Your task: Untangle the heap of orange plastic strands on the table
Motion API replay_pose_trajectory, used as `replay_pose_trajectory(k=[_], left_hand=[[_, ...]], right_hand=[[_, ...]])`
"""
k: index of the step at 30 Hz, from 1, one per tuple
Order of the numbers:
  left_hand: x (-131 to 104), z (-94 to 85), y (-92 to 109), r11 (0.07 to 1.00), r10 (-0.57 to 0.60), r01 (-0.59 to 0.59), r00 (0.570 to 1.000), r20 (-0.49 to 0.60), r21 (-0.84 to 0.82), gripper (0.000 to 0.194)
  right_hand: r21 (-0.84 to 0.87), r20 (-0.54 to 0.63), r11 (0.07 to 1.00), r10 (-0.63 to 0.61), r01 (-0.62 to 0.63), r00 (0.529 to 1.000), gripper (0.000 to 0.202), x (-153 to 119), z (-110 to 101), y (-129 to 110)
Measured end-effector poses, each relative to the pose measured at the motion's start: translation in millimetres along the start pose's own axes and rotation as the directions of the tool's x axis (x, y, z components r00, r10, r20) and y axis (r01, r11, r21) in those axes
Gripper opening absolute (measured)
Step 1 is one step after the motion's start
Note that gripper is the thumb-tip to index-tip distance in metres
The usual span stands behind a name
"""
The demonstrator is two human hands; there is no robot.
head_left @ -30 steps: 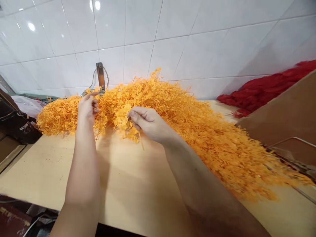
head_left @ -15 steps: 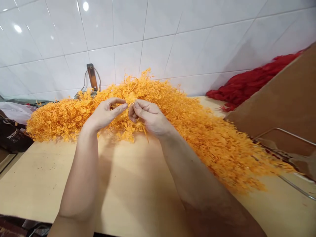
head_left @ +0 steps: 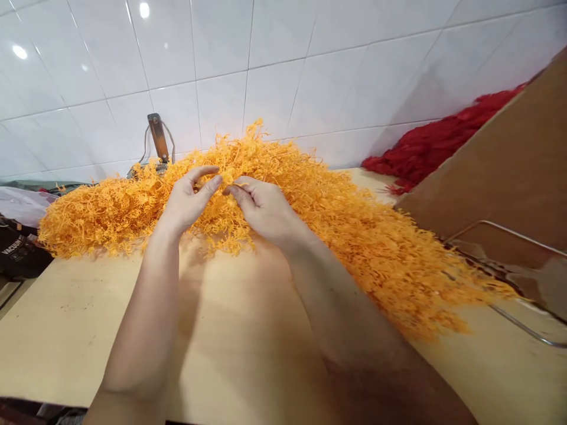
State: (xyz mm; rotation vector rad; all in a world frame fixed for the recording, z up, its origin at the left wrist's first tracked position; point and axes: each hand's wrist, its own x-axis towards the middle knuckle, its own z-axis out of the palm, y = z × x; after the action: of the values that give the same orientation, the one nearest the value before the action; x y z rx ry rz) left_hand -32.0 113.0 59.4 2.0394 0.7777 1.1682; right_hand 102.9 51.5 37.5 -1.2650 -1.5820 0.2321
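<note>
A long heap of orange artificial foliage [head_left: 354,230], with fine curly sprigs, spreads over the table. Just in front of its middle are both of my hands, close together. My right hand [head_left: 268,212] is closed, thumb against fingers, in a pinch on a small orange sprig [head_left: 227,176]; part of the sprig is hidden by the fingers. Beside it, my left hand [head_left: 186,200] has its thumb and forefinger curved with a gap between the tips, close to the same sprig. Whether the left fingertips touch the sprig is hard to see.
The pale wooden table [head_left: 239,354] backs onto a white tiled wall [head_left: 221,47]. Red foliage [head_left: 443,141] lies behind a leaning cardboard sheet [head_left: 500,165] on the right, near a bent metal rod [head_left: 527,330]. A brown-handled tool [head_left: 158,139] and a black bag [head_left: 22,251] are at left.
My left thumb and forefinger have spread a little apart. My right hand has turned and shifted slightly left, still pinching. The whole view has moved slightly.
</note>
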Motion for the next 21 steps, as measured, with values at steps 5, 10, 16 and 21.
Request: replay_pose_trajectory(k=[5,10,16,21], left_hand=[[-4.2,0.0,6.8,1.0,0.024,-0.026,0.988,0.149,0.015,0.029],[-4.5,4.2,11.3,0.986,0.026,-0.019,0.999,0.039,-0.166,0.025],[3.5,12.1,0.5,0.869,-0.33,0.232,0.93,-0.163,-0.437,0.026],[8.4,-9.1,-15.5,0.784,-0.459,0.258,0.854,-0.246,-0.565,0.027]], right_hand=[[-0.194,0.091,0.978,-0.065,0.082,0.994,0.017,-2.6,-5.9,-10.6],[-0.215,0.104,0.975,-0.024,0.046,0.994,0.026,-4.2,-7.0,-19.5],[-0.277,0.205,0.959,0.005,0.053,0.979,0.026,-8.0,5.6,-24.0],[-0.249,0.361,0.962,-0.019,0.116,0.932,0.024,-13.7,19.6,-30.6]])
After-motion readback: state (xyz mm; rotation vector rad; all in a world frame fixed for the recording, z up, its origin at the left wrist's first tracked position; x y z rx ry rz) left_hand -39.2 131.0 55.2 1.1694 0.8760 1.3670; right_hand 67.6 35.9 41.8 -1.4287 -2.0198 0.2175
